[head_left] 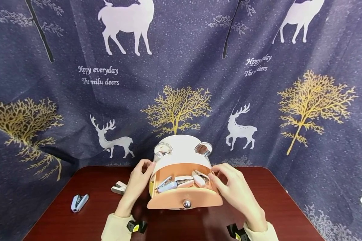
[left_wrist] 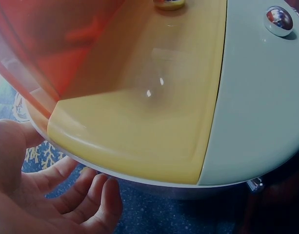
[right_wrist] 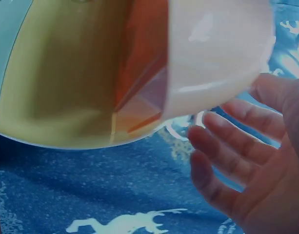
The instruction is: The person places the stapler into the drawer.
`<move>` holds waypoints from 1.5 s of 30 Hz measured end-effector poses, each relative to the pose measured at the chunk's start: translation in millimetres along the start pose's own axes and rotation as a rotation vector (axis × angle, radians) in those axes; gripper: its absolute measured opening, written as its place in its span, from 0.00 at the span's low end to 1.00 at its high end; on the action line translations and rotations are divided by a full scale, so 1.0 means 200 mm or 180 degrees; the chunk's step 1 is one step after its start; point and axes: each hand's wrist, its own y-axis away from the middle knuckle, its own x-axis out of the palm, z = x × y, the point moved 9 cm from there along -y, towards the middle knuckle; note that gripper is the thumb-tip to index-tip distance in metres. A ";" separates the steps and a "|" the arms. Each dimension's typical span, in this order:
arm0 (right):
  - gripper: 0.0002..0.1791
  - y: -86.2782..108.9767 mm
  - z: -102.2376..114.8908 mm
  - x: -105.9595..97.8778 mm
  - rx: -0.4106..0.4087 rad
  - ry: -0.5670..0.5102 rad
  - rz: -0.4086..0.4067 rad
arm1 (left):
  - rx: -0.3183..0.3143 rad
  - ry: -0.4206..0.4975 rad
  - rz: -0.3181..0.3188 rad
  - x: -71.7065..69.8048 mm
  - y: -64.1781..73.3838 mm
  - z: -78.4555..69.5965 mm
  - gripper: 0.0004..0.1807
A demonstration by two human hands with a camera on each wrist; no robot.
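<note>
A rounded white cabinet [head_left: 181, 147] with two round silver fittings on top stands between my hands. Its orange top drawer [head_left: 166, 202] is pulled out, with a round silver knob on the front. Inside lie a blue stapler [head_left: 168, 186], a pink-and-white stapler [head_left: 184, 181] and a white stapler [head_left: 200, 179]. My left hand [head_left: 140, 177] touches the cabinet's left side, fingers loosely bent. On the opposite side, my right hand [head_left: 233, 182] is at the cabinet edge with thumb and fingers relaxed. A yellow drawer front [left_wrist: 139, 131] and a pale green one [left_wrist: 256, 102] show below the orange drawer.
Left of the cabinet on the dark red table [head_left: 93, 221] lie a white stapler [head_left: 119, 187] and a light blue stapler [head_left: 79, 203]. A dark blue curtain [head_left: 181, 67] with printed deer and trees hangs close behind the table.
</note>
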 end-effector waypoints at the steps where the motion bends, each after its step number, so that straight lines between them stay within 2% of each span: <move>1: 0.07 0.01 0.02 -0.02 -0.0047 0.0001 -0.0058 | 0.0010 -0.0005 -0.0011 0.00 0.00 0.00 0.15; 4: 0.07 0.02 0.08 -0.06 -0.0139 -0.0021 -0.0169 | 0.0028 -0.0033 -0.0029 0.00 0.00 0.00 0.15; 10: 0.10 0.05 0.21 -0.11 -0.0321 -0.0113 -0.0220 | -0.0013 -0.0013 -0.0006 -0.01 0.00 0.00 0.16; 16: 0.04 0.08 0.37 -0.11 -0.0905 -0.0180 -0.0350 | -0.0009 -0.0006 -0.0004 -0.02 0.00 0.00 0.16; 19: 0.06 0.10 0.43 -0.06 -0.1088 -0.0206 -0.0241 | 0.0009 -0.0006 -0.0012 -0.02 0.00 -0.01 0.16; 24: 0.04 0.13 0.47 0.05 -0.1138 -0.0162 0.0127 | 0.0020 0.0015 -0.0016 -0.02 0.00 -0.01 0.16; 31: 0.13 0.16 0.48 0.15 -0.1120 -0.0172 0.0434 | 0.0012 0.0007 0.0006 -0.01 0.00 -0.01 0.17; 39: 0.15 0.16 0.50 0.18 -0.1277 -0.0017 0.0269 | -0.0002 0.0012 0.0023 -0.01 0.00 -0.01 0.17; 45: 0.12 0.16 0.50 0.18 -0.1183 0.0076 0.0127 | 0.0001 0.0002 0.0025 0.00 0.00 0.00 0.16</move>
